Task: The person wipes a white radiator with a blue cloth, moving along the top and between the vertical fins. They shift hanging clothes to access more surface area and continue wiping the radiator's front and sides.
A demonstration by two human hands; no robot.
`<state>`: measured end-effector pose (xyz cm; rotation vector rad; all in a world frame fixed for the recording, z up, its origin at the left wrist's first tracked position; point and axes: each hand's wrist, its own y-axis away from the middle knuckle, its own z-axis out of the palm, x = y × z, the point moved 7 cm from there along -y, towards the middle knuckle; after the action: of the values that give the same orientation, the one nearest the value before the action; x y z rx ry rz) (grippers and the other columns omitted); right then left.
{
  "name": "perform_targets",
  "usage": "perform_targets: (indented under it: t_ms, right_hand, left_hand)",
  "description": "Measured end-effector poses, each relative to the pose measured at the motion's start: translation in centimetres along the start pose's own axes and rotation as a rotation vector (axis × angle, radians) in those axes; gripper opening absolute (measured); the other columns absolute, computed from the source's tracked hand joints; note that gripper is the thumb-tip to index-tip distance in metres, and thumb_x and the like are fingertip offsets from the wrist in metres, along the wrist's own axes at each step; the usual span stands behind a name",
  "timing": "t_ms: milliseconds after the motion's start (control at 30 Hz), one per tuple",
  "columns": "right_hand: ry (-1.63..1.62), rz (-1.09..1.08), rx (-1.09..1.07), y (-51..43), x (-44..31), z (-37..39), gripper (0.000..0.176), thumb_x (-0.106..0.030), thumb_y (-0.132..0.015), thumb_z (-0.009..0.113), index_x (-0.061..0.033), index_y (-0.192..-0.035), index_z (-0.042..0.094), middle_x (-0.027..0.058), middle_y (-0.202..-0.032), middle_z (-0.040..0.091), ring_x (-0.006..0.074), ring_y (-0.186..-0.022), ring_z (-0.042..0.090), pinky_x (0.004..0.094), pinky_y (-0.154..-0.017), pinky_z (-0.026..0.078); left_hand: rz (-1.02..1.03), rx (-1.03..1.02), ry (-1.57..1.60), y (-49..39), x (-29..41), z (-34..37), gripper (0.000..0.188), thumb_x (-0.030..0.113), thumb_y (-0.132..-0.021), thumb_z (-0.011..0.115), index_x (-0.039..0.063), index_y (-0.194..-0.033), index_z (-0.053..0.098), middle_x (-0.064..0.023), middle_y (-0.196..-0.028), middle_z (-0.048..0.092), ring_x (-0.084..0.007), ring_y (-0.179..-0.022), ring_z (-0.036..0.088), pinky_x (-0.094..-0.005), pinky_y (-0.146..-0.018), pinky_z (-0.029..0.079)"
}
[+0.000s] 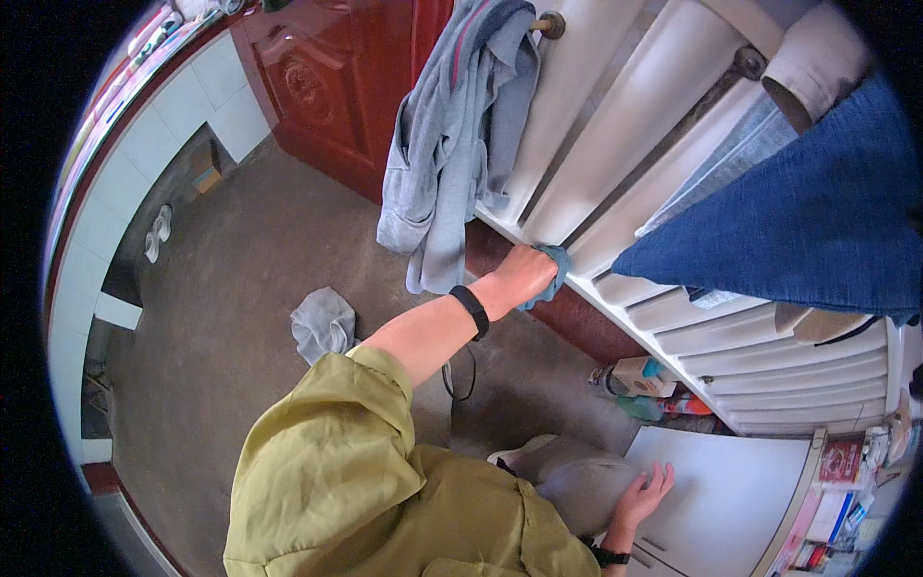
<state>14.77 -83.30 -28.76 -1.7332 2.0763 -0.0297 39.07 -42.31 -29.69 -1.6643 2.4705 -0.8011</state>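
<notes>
A bluish-grey cloth (554, 278) is bunched in my left hand (530, 272), pressed to the bottom rail of a white radiator (613, 306). My left arm reaches across, with a black band on the wrist. Lower right, my right hand (644, 496) is held with its fingers apart and nothing in it, beside my bent knee and in front of a white cabinet (721, 476). A grey garment (461, 144) hangs over the radiator at the top, left of the cloth. A blue denim-like garment (786, 216) hangs to the right.
A crumpled grey cloth (324, 324) lies on the brown floor (216, 346). Boxes and bottles (645, 382) stand under the radiator near the cabinet. A red panelled door (324, 79) is at the top. White shoes (159, 232) lie by a tiled structure (122, 180) at the left.
</notes>
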Motion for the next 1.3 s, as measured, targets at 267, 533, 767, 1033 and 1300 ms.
perform_targets:
  t_ms: [267, 533, 767, 1033, 1300]
  right_hand:
    - [-0.003, 0.019, 0.005, -0.1, -0.2, 0.7, 0.032, -0.001, -0.085, 0.056, -0.0001, -0.117, 0.057, 0.0186, -0.136, 0.045, 0.0370, -0.123, 0.047, 0.0427, -0.099, 0.042]
    - [-0.042, 0.016, 0.004, -0.6, -1.2, 1.7, 0.025, -0.002, -0.087, 0.056, -0.0003, -0.111, 0.061, 0.0164, -0.123, 0.057, 0.0353, -0.112, 0.056, 0.0407, -0.094, 0.046]
    - [-0.048, -0.045, 0.033, -1.2, -1.6, 1.9, 0.023, -0.002, -0.087, 0.055, -0.0014, -0.108, 0.063, 0.0162, -0.118, 0.059, 0.0351, -0.106, 0.058, 0.0409, -0.090, 0.048]
    - [0.002, -0.076, 0.011, -1.0, -2.1, 1.8, 0.022, -0.003, -0.087, 0.054, -0.0028, -0.108, 0.063, 0.0138, -0.119, 0.059, 0.0337, -0.108, 0.057, 0.0403, -0.091, 0.047]
    - [0.010, -0.054, 0.078, -0.1, -1.0, 1.2, 0.020, -0.005, -0.088, 0.055, -0.0038, -0.106, 0.065, 0.0139, -0.118, 0.060, 0.0338, -0.106, 0.059, 0.0408, -0.088, 0.049]
  left_hand:
    - [-0.020, 0.008, 0.094, 0.5, -0.6, 0.2, 0.009, 0.011, -0.072, 0.061, 0.012, -0.063, 0.064, -0.0131, -0.065, 0.065, -0.0302, -0.063, 0.067, -0.0413, -0.060, 0.054]
    - [0.066, 0.070, -0.016, 1.1, -0.6, 0.8, 0.009, 0.013, -0.070, 0.063, 0.012, -0.061, 0.064, -0.0103, -0.063, 0.066, -0.0257, -0.061, 0.067, -0.0372, -0.059, 0.054]
    - [0.066, 0.053, -0.143, 1.3, 0.3, 0.5, 0.006, 0.015, -0.069, 0.064, 0.011, -0.064, 0.063, -0.0088, -0.062, 0.065, -0.0238, -0.061, 0.067, -0.0353, -0.058, 0.051]
    - [0.011, 0.065, -0.081, 0.2, -0.9, 0.9, 0.007, 0.011, -0.069, 0.063, 0.008, -0.063, 0.066, -0.0138, -0.065, 0.065, -0.0301, -0.065, 0.067, -0.0409, -0.060, 0.053]
    - [-0.076, 0.324, 0.372, 1.7, -3.5, -1.9, 0.005, 0.011, -0.076, 0.060, 0.008, -0.076, 0.064, -0.0146, -0.080, 0.068, -0.0329, -0.074, 0.066, -0.0424, -0.064, 0.053]
